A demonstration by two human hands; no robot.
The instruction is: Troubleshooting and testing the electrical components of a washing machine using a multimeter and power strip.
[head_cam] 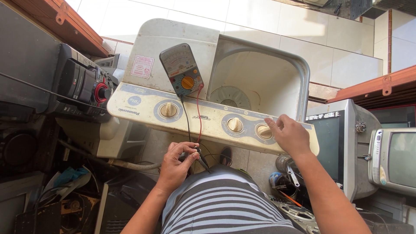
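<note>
A cream plastic twin-tub washing machine (182, 47) stands against a white tiled wall (303, 26) in a sunlit yard crowded with old electronics: a black stereo set (82, 84) to the left, grey tube televisions (342, 143) to the right, loose tools and cables on the floor. The person, in a grey-and-white striped shirt (225, 208), faces its control panel (143, 108). The right hand (290, 136) rests on the panel's far right end, fingers curled, thumb and forefinger pinching the round beige timer knob (263, 131); two similar knobs (235, 125) lie to that hand's left. The left hand (175, 162) hangs below the panel's edge, closed around two thin black test probes (200, 157). Red and black leads (198, 112) climb from that hand to a grey analogue multimeter with an orange dial (182, 71), propped above it on the machine's closed lid. The open wash tub (255, 82) gapes above the right hand.
</note>
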